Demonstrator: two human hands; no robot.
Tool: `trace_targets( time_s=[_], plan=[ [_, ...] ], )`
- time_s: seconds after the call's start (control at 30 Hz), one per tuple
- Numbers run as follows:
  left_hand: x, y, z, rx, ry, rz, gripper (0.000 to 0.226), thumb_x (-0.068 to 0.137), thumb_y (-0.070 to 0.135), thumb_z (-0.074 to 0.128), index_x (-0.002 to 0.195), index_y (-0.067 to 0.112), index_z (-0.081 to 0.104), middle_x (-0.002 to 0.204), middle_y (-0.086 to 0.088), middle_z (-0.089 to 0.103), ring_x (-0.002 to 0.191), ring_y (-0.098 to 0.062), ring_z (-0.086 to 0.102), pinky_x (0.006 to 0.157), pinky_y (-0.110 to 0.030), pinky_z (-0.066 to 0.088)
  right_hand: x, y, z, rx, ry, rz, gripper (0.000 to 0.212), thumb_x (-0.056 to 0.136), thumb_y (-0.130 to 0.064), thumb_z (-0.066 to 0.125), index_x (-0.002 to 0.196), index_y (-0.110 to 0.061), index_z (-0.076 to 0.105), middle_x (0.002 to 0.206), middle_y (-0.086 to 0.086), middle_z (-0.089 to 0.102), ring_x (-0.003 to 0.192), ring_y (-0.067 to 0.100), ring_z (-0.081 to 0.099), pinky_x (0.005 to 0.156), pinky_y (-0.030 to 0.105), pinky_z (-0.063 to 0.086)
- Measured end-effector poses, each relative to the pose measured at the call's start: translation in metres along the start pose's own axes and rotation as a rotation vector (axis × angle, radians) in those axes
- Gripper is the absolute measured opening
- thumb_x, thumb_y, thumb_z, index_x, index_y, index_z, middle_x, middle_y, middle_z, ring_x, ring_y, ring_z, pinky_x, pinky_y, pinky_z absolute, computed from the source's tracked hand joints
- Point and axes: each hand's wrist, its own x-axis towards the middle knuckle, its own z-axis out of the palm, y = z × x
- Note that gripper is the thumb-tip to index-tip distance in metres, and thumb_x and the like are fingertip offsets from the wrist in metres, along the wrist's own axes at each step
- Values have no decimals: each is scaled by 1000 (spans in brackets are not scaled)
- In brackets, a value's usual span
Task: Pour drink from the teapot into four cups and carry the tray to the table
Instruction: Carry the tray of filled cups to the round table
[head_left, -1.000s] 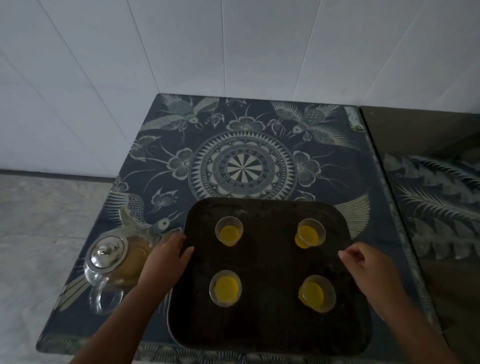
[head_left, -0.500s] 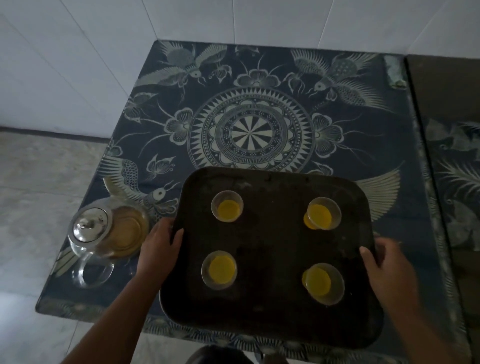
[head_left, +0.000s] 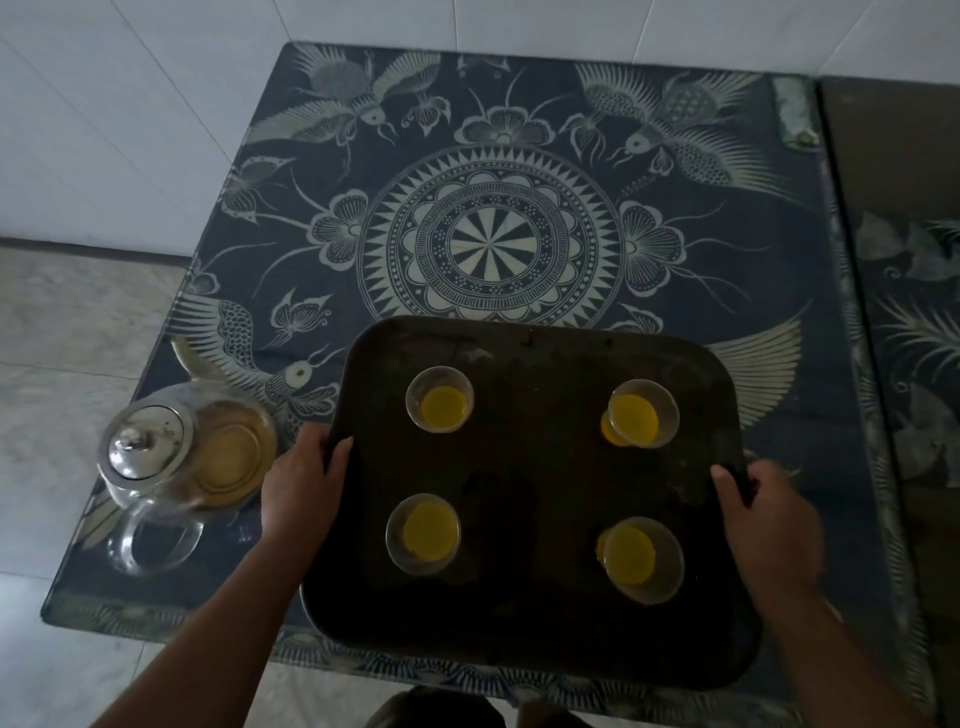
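**Tray gripped at both side edges, lift begun**

Both hands had closed on the dark rectangular tray (head_left: 535, 613) within the last sec. One sec earlier the left hand (head_left: 301, 488) only rested at the tray's left rim and the right hand (head_left: 769, 525) hovered open over its right part, not yet gripping. Here each hand clasped a side edge, thumbs on top, fingers hidden beneath. The tray filled more of the view and its near edge overhung the front of the blue patterned surface (head_left: 519, 156), which suggests it was off the surface or nearly so; contact underneath can't be seen.

The four small clear cups w/ yellow drink (far-left (head_left: 439, 399), far-right (head_left: 643, 413), near-left (head_left: 423, 534), near-right (head_left: 644, 560)) stood upright, well apart. No spill visible. The glass teapot w/ metal lid (head_left: 182, 457) stood on the surface just left of the left hand, apart from the tray.

Reading: pouring done; carry phase starting. The tray needs keeping level, since the cups stand loose.
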Motion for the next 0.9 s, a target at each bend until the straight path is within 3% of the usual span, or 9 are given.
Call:
trace_targets(
  time_s=[0.13, 0.33, 0.5, 0.9],
  plan=[
    [2, 1, 1, 7, 4, -35, 23, 104, 37, 54, 101, 15, 57, 76, -3, 68, 69, -24, 67, 67, -48, 59, 0, 1, 3, 7, 34, -19, 30, 96, -42, 54, 81, -16, 50, 58, -3, 50, 50, 22, 49, 46, 26, 29],
    [3, 0, 3, -3, 41, -26, 27, 104, 38, 51, 89, 17, 56, 67, -1, 62, 60, -20, 62, 61, -44, 56, -1, 1, 3, 7, 48, -38, 32, 96, -42, 51, 79, -15, 48, 57, 2, 51, 49, 24, 49, 46, 28, 33],
    [5, 0, 3, 11, 34, -16, 27, 105, 37, 51, 87, 16, 55, 66, -1, 61, 58, -20, 62, 60, -44, 57, -1, 1, 2, 18, 35, -51, 33, 97, -41, 51, 79, -13, 50, 58, 4, 53, 49, 25, 52, 46, 35, 44],
    [5, 2, -2, -31, 80, 30, 25, 104, 29, 55, 85, 13, 57, 64, 0, 59, 56, -18, 58, 51, -31, 42, -1, -2, -7, 73, 69, -61, 26, 96, -32, 59, 77, -18, 48, 58, -8, 45, 49, 16, 43, 47, 26, 27]
  ],
)
